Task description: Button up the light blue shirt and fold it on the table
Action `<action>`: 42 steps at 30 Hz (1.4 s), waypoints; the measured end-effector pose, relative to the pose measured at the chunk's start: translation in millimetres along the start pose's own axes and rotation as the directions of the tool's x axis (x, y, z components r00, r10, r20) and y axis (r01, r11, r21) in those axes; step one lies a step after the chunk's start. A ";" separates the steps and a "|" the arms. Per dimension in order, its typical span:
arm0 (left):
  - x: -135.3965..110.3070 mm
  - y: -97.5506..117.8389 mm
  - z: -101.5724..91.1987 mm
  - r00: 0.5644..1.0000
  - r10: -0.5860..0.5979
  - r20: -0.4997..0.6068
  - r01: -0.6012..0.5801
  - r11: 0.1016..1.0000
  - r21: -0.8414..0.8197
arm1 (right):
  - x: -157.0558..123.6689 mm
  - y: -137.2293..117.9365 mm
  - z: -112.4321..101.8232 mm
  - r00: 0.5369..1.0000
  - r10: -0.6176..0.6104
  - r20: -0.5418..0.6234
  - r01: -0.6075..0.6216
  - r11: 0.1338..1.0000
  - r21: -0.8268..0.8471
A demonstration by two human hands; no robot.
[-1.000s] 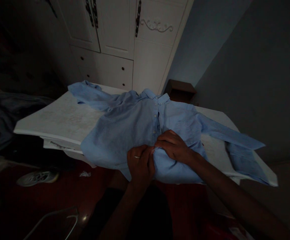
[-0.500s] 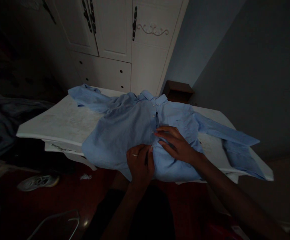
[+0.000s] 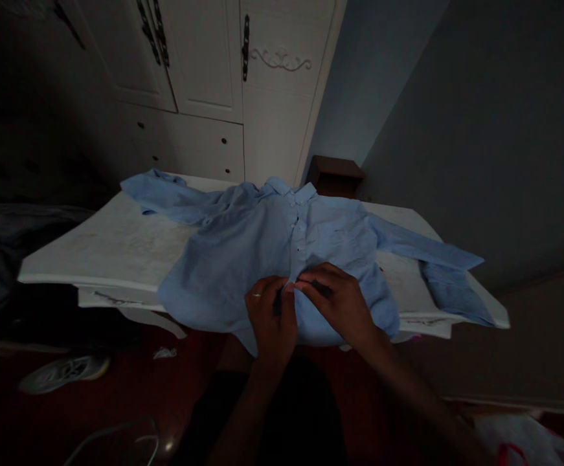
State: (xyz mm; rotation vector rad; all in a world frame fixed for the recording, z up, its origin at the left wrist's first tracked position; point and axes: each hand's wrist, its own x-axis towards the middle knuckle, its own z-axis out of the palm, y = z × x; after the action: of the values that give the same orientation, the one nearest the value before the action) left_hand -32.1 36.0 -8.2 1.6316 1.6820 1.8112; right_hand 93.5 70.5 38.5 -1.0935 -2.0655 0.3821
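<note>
A light blue button-up shirt (image 3: pixel 233 259) lies face up across a white table, its collar at the far side and both sleeves spread outward. My left hand (image 3: pixel 272 314), with a ring on one finger, pinches the front edge of the shirt low on the button placket. Right beside it, my right hand (image 3: pixel 337 298) pinches the other side of the placket, fingertips almost meeting the left ones. Small buttons show along the opening above the hands. Whatever lies between the fingertips is too small to make out.
The white table (image 3: pixel 92 249) has carved edges. Behind it stand a white wardrobe (image 3: pixel 208 77) and a small brown box-like shelf (image 3: pixel 337 173). A sneaker (image 3: pixel 65 373) lies on the red floor at left, and a whitish bag (image 3: pixel 529 440) sits at lower right.
My right hand has come down from higher on the placket, its spread fingers closing into a pinch next to my left hand. The view has shifted slightly.
</note>
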 end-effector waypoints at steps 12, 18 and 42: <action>8.0 4.8 -10.2 0.986 -0.120 0.119 0.135 0.982 -0.132 | -9.4 -15.2 10.8 0.994 -0.039 -0.103 0.033 0.998 -0.060; 15.2 9.9 -13.8 0.979 -0.171 0.110 0.181 0.979 -0.098 | -12.3 -3.9 7.2 0.989 -0.144 -0.030 0.136 0.975 -0.176; 12.2 -18.1 -42.6 0.877 0.202 0.436 -0.385 0.837 0.388 | -20.5 11.9 1.2 0.989 -0.146 0.010 0.144 0.955 -0.261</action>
State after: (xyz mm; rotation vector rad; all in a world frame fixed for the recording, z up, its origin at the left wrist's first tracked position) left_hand -78.9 25.9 -5.3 2.3818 1.8404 1.1083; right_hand 106.7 61.2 21.2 -1.0819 -2.2159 0.0310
